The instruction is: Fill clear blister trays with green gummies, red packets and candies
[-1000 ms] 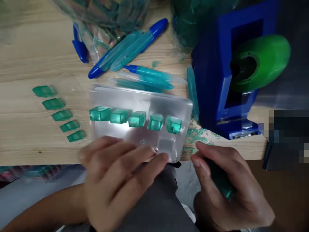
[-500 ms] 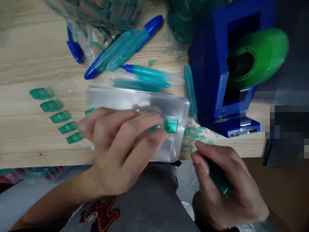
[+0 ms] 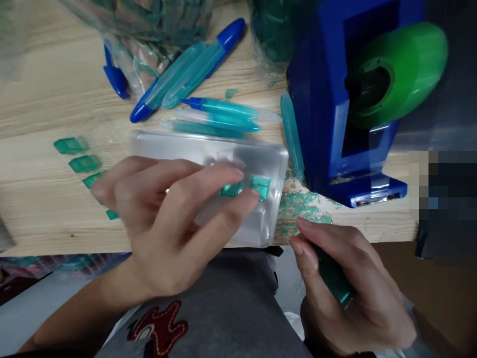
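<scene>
My left hand (image 3: 171, 219) hovers over a clear plastic tray (image 3: 179, 144) with its fingers apart. Inside the tray, a green translucent square piece (image 3: 261, 185) sits by the thumb tip. Another green piece (image 3: 231, 189) shows in the gap between thumb and index finger, apparently not gripped. At the lower right, my right hand (image 3: 346, 278) is wrapped round a dark green translucent stick (image 3: 333, 278), whose far end the fingers hide. Left of the tray, a row of green pieces (image 3: 85, 163) lies on clear film, partly covered by my left hand.
A blue tape dispenser (image 3: 316, 124) with a green tape roll (image 3: 417, 74) stands at the right. Green shavings (image 3: 305, 206) litter the table beside the tray. Behind it lie several blue-and-teal pen-like tools (image 3: 223, 112). Filled plastic bags (image 3: 160, 25) stand at the back.
My left hand has shifted a little left, and its thumb and index finger have drawn back from the rightmost green piece. My right hand keeps its hold on the dark green stick.
</scene>
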The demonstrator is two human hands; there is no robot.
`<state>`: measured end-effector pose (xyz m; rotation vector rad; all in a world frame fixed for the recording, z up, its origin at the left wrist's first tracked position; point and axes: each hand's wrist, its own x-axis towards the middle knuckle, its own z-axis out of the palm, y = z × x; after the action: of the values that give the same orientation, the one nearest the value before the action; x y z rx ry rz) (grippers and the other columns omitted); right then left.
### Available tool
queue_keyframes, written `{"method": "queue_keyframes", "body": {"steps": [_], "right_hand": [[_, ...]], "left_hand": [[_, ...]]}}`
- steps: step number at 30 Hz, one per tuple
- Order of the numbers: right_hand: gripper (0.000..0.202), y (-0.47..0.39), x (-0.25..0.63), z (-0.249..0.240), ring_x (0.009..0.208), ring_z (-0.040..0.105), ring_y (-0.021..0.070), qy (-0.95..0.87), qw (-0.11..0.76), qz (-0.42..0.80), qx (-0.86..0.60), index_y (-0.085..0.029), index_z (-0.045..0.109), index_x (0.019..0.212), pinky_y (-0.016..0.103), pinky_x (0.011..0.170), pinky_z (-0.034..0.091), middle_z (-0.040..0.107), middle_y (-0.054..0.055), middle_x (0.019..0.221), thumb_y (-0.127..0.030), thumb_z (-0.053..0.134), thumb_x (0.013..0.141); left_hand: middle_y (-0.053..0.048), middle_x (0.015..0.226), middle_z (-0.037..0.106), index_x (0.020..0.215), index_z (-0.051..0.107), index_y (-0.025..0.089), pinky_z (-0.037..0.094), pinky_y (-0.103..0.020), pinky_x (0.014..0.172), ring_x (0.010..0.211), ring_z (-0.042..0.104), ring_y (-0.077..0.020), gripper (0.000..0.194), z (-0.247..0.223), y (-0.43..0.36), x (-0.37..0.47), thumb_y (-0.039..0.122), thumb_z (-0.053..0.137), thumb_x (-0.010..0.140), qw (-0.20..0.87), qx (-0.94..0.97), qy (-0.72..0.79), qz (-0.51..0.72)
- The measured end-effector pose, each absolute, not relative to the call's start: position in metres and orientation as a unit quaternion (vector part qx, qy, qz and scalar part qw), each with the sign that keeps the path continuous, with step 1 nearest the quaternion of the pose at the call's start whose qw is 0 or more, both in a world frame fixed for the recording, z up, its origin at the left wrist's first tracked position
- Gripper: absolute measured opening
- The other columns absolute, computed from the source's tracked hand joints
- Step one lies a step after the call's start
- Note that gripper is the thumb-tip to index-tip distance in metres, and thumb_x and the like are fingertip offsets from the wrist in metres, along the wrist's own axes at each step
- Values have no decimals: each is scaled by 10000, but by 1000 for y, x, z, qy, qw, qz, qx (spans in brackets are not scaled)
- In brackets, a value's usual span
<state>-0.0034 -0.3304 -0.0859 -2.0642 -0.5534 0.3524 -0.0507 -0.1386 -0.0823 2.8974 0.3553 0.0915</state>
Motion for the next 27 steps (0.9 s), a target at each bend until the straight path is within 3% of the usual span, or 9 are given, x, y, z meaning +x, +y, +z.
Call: {"method": "queue_keyframes", "body": {"steps": [2, 6, 12, 16, 19, 23, 27], "right_hand": [[430, -330, -3, -86, 770, 705, 174, -227, 462, 119, -849, -264, 647, 1220, 298, 715, 638, 734, 19, 963, -72, 684, 836], [397, -328, -2, -88, 751, 693, 150, -238, 458, 105, -850, -256, 648, 1205, 272, 709, 632, 729, 2, 946, -89, 685, 846], [333, -325, 3, -89, 760, 692, 140, -249, 450, 111, -851, -232, 644, 1181, 245, 719, 627, 734, 9, 938, -100, 654, 876], [298, -314, 6, -87, 739, 693, 142, -256, 446, 88, -853, -233, 648, 1181, 251, 729, 632, 746, 8, 934, -129, 628, 902], [306, -302, 6, -86, 754, 694, 150, -248, 428, 110, -862, -259, 634, 1218, 265, 781, 622, 747, 12, 942, -158, 605, 931], [340, -294, 4, -87, 799, 683, 136, -224, 443, 112, -861, -263, 623, 1246, 241, 784, 600, 731, 2, 944, -133, 599, 932], [404, -297, -2, -83, 805, 666, 153, -228, 518, 80, -821, -283, 606, 1290, 285, 762, 599, 727, 10, 991, -148, 633, 910]], "left_hand": [[5, 1022, 672, 839, 651, 311, 443, -488, 809, 877, 614, -226, 213, -83, -137, -52, 398, 509, 972, 125, 985, 116, 19], [36, 1018, 691, 894, 611, 327, 421, -474, 800, 871, 608, -224, 91, -81, -129, -51, 273, 556, 941, 140, 989, 25, 43], [-7, 1050, 665, 924, 619, 272, 424, -448, 862, 969, 595, -247, 24, -75, -125, -45, 259, 600, 928, 165, 985, 8, 40], [-91, 1176, 637, 1182, 579, 206, 413, -512, 931, 1074, 573, -311, 259, -77, -127, -38, 279, 606, 935, 152, 988, -17, 15], [-72, 1105, 675, 1120, 562, 183, 420, -483, 913, 996, 596, -262, 183, -79, -129, -32, 238, 578, 946, 187, 981, -39, 14], [2, 1007, 696, 1009, 545, 247, 436, -414, 968, 987, 618, -190, 107, -72, -127, -29, 169, 493, 957, 324, 946, 11, -3], [15, 1024, 713, 1081, 565, 271, 433, -420, 1025, 1001, 646, -182, 177, -57, -122, -36, 175, 476, 963, 303, 952, -50, -1]]}}
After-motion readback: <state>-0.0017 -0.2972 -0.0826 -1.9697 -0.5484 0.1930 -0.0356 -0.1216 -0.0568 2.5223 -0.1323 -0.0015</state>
